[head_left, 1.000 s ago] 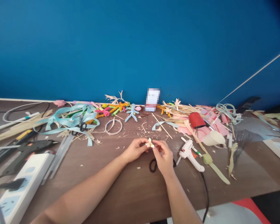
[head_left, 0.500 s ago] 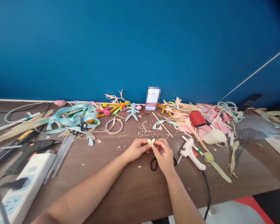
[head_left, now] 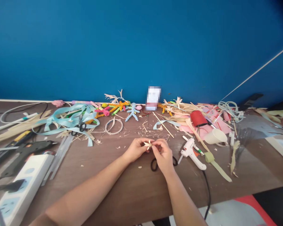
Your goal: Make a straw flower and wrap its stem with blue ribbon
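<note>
Matt wood-grain table [head_left: 132, 194], glossy white plastic glue gun [head_left: 192, 153] (dry straw scraps).

You face a deep blue wall [head_left: 141, 40], evenly lit and bare but for a thin pale line [head_left: 257, 73] slanting up toward its right edge. Below it, a dark brown wooden table [head_left: 136, 191] spans your view, its right end catching glare.

Your flower [head_left: 148, 144] is small and pale cream, its narrow pointed strips fanning out like petals. It is pinched between your left hand [head_left: 136, 150] and right hand [head_left: 163, 154], held aloft, a little left of the white glue gun [head_left: 191, 153].
</note>
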`<state>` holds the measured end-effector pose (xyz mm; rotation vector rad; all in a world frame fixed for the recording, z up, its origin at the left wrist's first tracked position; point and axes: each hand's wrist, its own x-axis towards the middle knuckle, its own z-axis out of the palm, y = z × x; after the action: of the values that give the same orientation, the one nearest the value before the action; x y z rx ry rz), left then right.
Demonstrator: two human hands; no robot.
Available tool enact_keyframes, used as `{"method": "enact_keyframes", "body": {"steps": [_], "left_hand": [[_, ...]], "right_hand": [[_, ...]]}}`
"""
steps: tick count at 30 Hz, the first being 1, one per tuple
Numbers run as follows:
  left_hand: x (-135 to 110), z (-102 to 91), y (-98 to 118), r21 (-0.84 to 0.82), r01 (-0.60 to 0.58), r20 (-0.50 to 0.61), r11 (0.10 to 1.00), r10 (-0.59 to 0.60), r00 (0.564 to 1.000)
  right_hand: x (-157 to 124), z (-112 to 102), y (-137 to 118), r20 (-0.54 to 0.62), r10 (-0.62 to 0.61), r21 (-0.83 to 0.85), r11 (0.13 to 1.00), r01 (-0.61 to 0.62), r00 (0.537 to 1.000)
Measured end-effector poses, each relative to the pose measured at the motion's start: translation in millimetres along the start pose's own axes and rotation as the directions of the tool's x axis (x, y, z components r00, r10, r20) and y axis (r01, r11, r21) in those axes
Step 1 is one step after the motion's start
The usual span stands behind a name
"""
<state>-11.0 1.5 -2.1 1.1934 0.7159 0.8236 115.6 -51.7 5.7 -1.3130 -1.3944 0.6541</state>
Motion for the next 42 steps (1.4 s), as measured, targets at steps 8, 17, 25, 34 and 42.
{"method": "enact_keyframes", "body": {"steps": [8,17,25,34,42], "left_hand": [[-0.1,0.3,-3.2,0.033,-0.049,-0.072,0.998,0.051,0.996],[-2.8,0.8,4.6,0.007,-0.1,0.007,0.995,0.1,0.995],[-0.8,-1.4,0.9,0.055,-0.142,-0.063,0.988,0.146,0.987],[-0.2,-2.6,0.1,0.141,-0.169,-0.03,0.975,0.175,0.984],[-0.1,-2.0,1.2,0.097,-0.14,-0.052,0.985,0.145,0.988]], "right_hand": [[-0.9,5.1,0.4,-0.045,0.023,0.097,0.995,-0.018,0.999],[-1.1,6.5,3.6,-0.048,0.222,0.227,0.952,-0.206,0.974],[-1.2,8.2,4.6,-0.008,0.272,0.306,0.917,-0.257,0.962],[-1.6,8.4,5.7,-0.019,0.286,0.315,0.911,-0.266,0.958],[-1.3,9.0,6.0,-0.019,0.258,0.289,0.927,-0.241,0.966]]}}
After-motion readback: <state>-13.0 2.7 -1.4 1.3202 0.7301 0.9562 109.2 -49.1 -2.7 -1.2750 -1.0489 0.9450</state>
